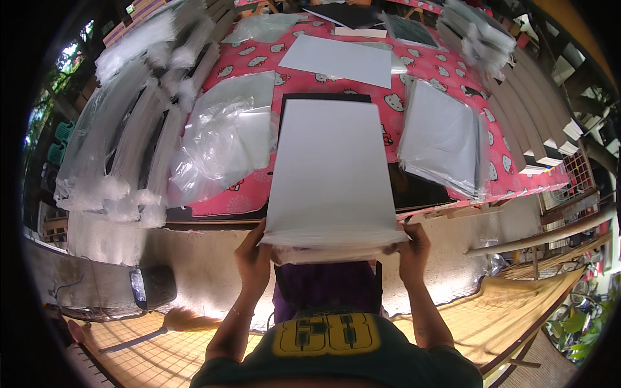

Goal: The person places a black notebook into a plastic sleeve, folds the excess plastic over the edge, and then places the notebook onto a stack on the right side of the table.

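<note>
A table (427, 64) covered by a pink cloth with a white cartoon-cat print fills the upper part of the view. Along its left edge lie long bundles of white strips wrapped in clear plastic (123, 123), and more stacked white strips (537, 110) run down the right edge. Between them, on the cloth, sit a heap of crumpled clear plastic bags (220, 142), a flat pack of white sheets in clear plastic (440, 136) to the right, and a single white sheet (339, 59) farther back.

At the centre, a large white sheet (331, 168) is held up over the near edge of the table, above a black board (323, 98) whose top edge shows behind it. A clear plastic sleeve (333, 249) is bunched around the sheet's lower edge. The left hand (253, 258) grips the lower left corner, fingers closed on the sheet and sleeve. The right hand (414, 252) grips the lower right corner the same way.

Below the hands is the person's purple and green clothing (326, 323). On the floor to the left lies a straw broom (174, 321).
</note>
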Demonstrator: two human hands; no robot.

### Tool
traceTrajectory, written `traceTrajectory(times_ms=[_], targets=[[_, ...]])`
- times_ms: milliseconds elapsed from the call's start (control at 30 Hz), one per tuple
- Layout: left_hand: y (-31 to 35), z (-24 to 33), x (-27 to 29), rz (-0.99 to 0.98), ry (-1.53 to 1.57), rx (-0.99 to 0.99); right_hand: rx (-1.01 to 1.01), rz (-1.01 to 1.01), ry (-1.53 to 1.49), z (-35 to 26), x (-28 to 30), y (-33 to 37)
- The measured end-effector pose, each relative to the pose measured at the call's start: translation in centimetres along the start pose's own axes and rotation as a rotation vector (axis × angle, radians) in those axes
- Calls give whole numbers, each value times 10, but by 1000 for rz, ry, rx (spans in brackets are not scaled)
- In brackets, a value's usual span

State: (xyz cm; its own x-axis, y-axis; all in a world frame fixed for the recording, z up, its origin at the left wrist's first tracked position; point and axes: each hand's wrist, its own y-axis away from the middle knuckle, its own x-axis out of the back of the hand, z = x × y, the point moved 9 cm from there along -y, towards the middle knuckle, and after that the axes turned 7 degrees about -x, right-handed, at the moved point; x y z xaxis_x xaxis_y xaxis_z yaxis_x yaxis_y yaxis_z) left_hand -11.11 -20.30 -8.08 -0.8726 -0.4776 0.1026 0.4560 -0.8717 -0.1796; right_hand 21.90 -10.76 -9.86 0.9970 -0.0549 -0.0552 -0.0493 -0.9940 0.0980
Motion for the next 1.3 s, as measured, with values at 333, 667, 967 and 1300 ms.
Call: traceTrajectory(times_ms=[333,667,967,1300], targets=[[-66,165,20,-167,1439,-118,168,-724,-801,-206,-45,-14],[-199,4,-50,70,1272,299,-246,-428,-883,-81,-81,-194],[-241,49,-2,139,179,-336,-12,-251,-176,-44,-88,-188],[-241,-9,-20,67,283,-294,-55,-279,-249,-2,-76,-200]])
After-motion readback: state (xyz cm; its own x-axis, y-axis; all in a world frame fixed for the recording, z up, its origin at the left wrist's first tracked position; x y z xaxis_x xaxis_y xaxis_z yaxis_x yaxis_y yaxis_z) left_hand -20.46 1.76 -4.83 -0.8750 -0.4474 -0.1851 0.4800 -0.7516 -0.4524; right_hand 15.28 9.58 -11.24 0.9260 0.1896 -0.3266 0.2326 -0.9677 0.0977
